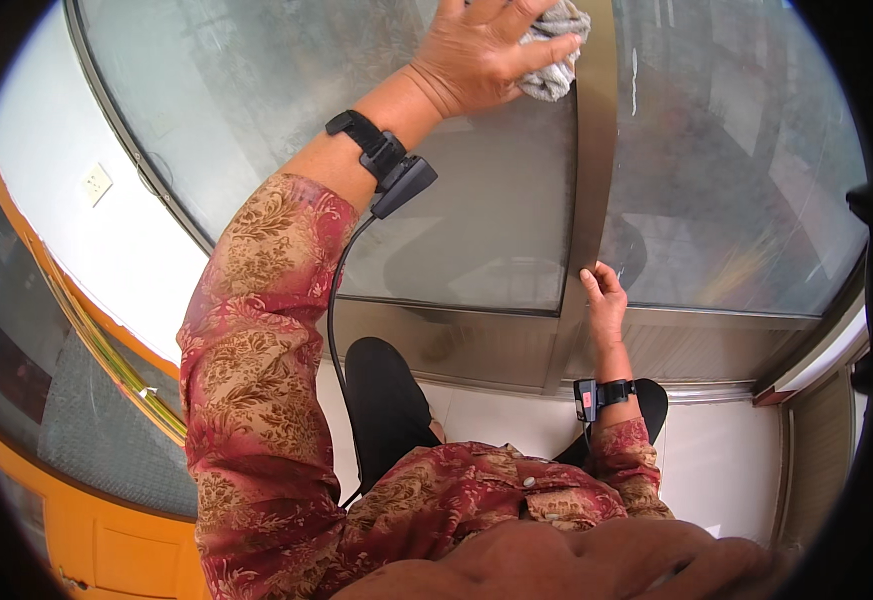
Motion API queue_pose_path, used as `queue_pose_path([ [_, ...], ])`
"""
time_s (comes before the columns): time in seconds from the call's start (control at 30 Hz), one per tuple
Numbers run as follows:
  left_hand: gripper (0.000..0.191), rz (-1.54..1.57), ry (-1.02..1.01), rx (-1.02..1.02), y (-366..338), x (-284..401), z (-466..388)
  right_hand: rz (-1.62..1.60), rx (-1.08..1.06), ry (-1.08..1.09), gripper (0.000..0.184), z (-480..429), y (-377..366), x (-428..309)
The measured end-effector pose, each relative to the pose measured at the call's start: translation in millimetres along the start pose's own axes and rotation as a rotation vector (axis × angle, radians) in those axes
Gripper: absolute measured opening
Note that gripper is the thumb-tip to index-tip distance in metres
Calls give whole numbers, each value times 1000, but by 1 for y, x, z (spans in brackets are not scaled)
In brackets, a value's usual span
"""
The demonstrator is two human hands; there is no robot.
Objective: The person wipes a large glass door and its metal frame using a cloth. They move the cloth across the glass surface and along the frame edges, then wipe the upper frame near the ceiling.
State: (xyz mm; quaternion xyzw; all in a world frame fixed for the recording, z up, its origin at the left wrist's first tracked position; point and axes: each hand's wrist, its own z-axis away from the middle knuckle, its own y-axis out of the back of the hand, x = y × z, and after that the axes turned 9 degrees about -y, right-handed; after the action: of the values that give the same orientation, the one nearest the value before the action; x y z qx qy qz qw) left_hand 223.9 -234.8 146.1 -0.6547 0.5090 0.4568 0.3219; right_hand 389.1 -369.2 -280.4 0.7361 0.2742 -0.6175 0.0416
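My left hand (pixel 485 52) holds a crumpled grey cloth (pixel 556 71) against the glass pane (pixel 451 210) of a sliding door, beside its brown metal stile (pixel 595 150). The fingertips run past the top of the view. Lower down, my right hand (pixel 606 296) grips the edge of the same stile with curled fingers. To the right of the stile is a second glass pane (pixel 721 187), with a white streak (pixel 634 82) near its top. Both panes look hazy and carry reflections.
Each wrist wears a strapped device; a black cable (pixel 339 322) hangs from the left one (pixel 406 184). A white wall with a socket (pixel 97 184) stands at left, above an orange-framed window (pixel 106 420). My knees are close to the door's lower panel (pixel 451 341), over pale floor tiles (pixel 714 457).
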Motion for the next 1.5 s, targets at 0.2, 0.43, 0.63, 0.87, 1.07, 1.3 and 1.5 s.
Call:
queue_pose_path([
  [0.2,56,-172,230,97,5,-52,17,9,-26,23,27,3,2,-3],
  [0.43,57,-552,502,-20,55,-169,107,51,-2,11,25,9,0,-12],
  [0.63,64,-636,895,-140,112,-200,250,25,5,-44,26,12,1,-12],
  [0.87,63,-682,1295,-118,138,-170,360,-24,-4,-7,30,4,6,5],
  [1.07,73,-755,1583,-314,169,-136,429,-30,14,-13,30,6,4,5],
  [1.3,70,-129,1972,31,184,-88,429,-147,-9,-23,28,2,-3,12],
  [1.5,69,-367,1667,-120,133,-103,322,-111,5,3,25,1,-6,11],
])
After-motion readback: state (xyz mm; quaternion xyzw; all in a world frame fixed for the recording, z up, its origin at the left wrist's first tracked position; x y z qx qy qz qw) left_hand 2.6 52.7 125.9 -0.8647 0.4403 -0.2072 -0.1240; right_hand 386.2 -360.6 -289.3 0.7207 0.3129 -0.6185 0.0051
